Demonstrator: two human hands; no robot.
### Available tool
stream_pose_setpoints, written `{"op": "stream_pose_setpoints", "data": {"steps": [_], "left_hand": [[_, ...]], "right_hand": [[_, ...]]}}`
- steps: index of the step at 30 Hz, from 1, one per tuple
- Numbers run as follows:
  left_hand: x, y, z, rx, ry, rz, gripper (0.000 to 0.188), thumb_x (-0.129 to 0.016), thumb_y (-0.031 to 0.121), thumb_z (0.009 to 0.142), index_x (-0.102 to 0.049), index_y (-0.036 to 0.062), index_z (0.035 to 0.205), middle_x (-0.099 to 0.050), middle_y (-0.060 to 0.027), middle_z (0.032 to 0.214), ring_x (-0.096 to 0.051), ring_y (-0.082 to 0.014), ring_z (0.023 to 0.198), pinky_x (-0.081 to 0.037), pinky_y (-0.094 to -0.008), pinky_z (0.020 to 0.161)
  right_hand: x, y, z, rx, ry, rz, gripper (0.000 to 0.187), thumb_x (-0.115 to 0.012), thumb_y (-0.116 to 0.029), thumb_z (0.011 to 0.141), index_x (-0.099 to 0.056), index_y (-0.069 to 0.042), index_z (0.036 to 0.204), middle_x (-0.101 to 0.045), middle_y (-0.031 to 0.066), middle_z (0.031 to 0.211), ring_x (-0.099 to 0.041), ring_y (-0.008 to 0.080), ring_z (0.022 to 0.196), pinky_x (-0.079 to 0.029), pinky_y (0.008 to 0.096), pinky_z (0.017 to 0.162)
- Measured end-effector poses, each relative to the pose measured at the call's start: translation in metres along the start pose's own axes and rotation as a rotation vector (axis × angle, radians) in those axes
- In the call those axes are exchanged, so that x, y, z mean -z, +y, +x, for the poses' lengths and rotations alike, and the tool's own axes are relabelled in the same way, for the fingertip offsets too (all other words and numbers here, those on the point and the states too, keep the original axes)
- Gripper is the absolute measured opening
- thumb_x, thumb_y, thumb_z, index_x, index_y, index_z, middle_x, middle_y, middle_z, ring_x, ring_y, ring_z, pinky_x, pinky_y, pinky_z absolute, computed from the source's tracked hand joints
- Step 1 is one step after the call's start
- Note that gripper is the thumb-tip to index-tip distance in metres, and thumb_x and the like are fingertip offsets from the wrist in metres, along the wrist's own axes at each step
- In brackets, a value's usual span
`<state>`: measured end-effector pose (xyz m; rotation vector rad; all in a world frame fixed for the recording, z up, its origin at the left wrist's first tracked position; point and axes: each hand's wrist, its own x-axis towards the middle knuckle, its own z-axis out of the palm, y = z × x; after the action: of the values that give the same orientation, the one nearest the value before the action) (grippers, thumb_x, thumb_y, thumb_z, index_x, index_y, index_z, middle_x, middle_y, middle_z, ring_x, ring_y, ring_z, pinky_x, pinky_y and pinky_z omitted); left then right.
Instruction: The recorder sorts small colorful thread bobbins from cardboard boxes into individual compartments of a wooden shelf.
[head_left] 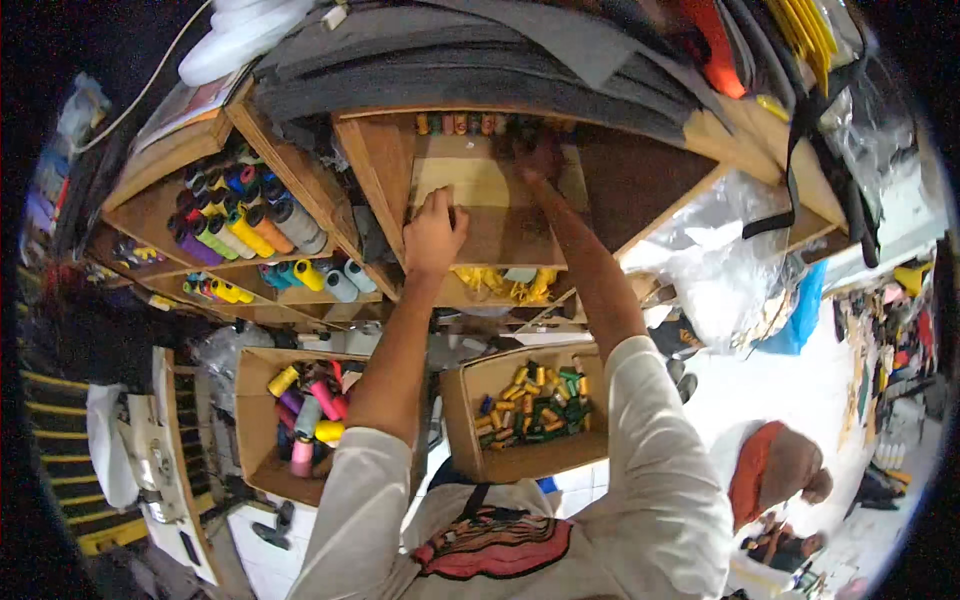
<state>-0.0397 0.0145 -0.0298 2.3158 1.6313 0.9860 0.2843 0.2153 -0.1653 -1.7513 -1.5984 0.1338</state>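
My left hand (435, 232) lies on the front part of a wooden shelf compartment (480, 222), its fingers stretched out and holding nothing. Deep in the same compartment, my right hand (538, 160) reaches to the back, beside a row of small thread spools (460, 123) standing along the rear. Shadow hides the right fingers, so whether they grip a spool is unclear. Below my arms, an open cardboard box (462, 425) contains many small yellow and green spools (540, 405). Left of it, another cardboard box (258, 415) contains larger thread cones (308, 415) in pink, yellow, grey and purple.
Coloured thread cones (250, 225) fill the shelves at left. Yellow bundles (505, 283) lie in the compartment beneath my hands. Dark grey fabric (480, 60) drapes over the shelf top. Clear plastic (715, 270) hangs at right, with a brown and red shape (780, 470) lower down.
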Motion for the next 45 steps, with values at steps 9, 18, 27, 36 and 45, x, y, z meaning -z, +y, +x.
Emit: {"op": "stream_pose_setpoints", "data": {"steps": [9, 18, 27, 36, 45], "left_hand": [[0.036, -0.032, -0.011, 0.146, -0.067, 0.091, 0.035, -0.053, 0.019, 0.084, -0.051, 0.0033, 0.115, -0.059, -0.0165, 0.109, -0.064, -0.032, 0.083, -0.055, -0.0433, 0.071], [0.025, -0.044, -0.011, 0.063, 0.102, 0.08, 0.027, -0.051, 0.019, 0.085, -0.053, 0.0067, 0.109, -0.06, -0.013, 0.1, -0.063, -0.0306, 0.086, -0.055, -0.0407, 0.068], [0.02, -0.042, -0.009, 0.077, 0.121, 0.001, 0.027, -0.05, 0.021, 0.086, -0.055, 0.0079, 0.109, -0.061, -0.0147, 0.098, -0.063, -0.0332, 0.084, -0.054, -0.0453, 0.071], [0.014, -0.044, -0.01, 0.074, 0.183, 0.041, 0.025, -0.053, 0.022, 0.085, -0.055, 0.0083, 0.106, -0.062, -0.0138, 0.088, -0.063, -0.032, 0.082, -0.054, -0.0444, 0.067], [0.026, -0.047, -0.015, 0.091, 0.081, 0.103, 0.037, -0.056, 0.021, 0.082, -0.05, 0.0051, 0.114, -0.059, -0.0131, 0.1, -0.063, -0.0308, 0.083, -0.055, -0.0418, 0.067]], "right_hand": [[-0.031, -0.1, -0.007, -0.03, -0.175, -0.105, 0.08, -0.055, -0.055, 0.084, -0.034, 0.0, 0.138, -0.041, 0.0252, 0.137, -0.051, 0.0378, 0.115, -0.042, 0.0472, 0.095], [-0.023, -0.113, -0.005, -0.08, -0.257, -0.22, 0.074, -0.057, -0.05, 0.086, -0.035, -0.003, 0.139, -0.042, 0.0226, 0.137, -0.05, 0.0361, 0.117, -0.041, 0.0477, 0.096], [-0.009, -0.128, 0.025, -0.042, -0.501, -0.47, 0.069, -0.058, -0.045, 0.088, -0.035, -0.006, 0.14, -0.043, 0.02, 0.137, -0.049, 0.0344, 0.12, -0.04, 0.0482, 0.097], [-0.024, -0.11, 0.009, 0.18, -0.061, 0.293, 0.065, -0.059, -0.038, 0.089, -0.035, -0.006, 0.14, -0.041, 0.0157, 0.137, -0.046, 0.0306, 0.118, -0.036, 0.0454, 0.104], [-0.028, -0.127, -0.003, 0.187, -0.12, 0.373, 0.057, -0.058, -0.024, 0.09, -0.035, -0.006, 0.139, -0.036, 0.0122, 0.139, -0.052, 0.0257, 0.106, -0.042, 0.0408, 0.097]]}}
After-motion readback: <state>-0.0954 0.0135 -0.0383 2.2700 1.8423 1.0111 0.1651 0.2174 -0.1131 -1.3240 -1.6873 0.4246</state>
